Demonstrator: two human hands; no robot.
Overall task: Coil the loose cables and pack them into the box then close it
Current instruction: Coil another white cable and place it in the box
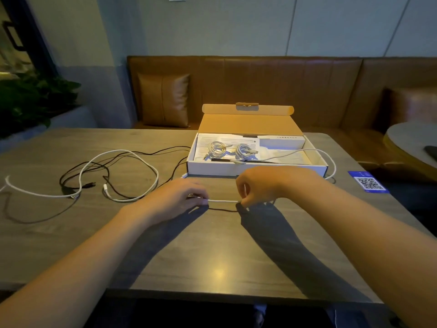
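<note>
A white cable (pixel 223 200) is stretched taut between my two hands just in front of the box. My left hand (pixel 182 197) pinches its left end and my right hand (pixel 256 185) pinches it at the right. The cable runs on round the box's right corner (pixel 333 166) and into the open cardboard box (pixel 257 168), whose lid stands up at the back. Two coiled white cables (pixel 230 150) lie inside on printed papers. To the left on the table lie a loose white cable (pixel 118 176) and a tangled black cable (pixel 94 166).
The grey wooden table (pixel 212 256) has a blue QR-code card (pixel 368 184) at its right edge. A brown leather bench with a cushion (pixel 163 100) runs behind. A round table (pixel 416 140) stands at the right, a plant (pixel 35 98) at the left.
</note>
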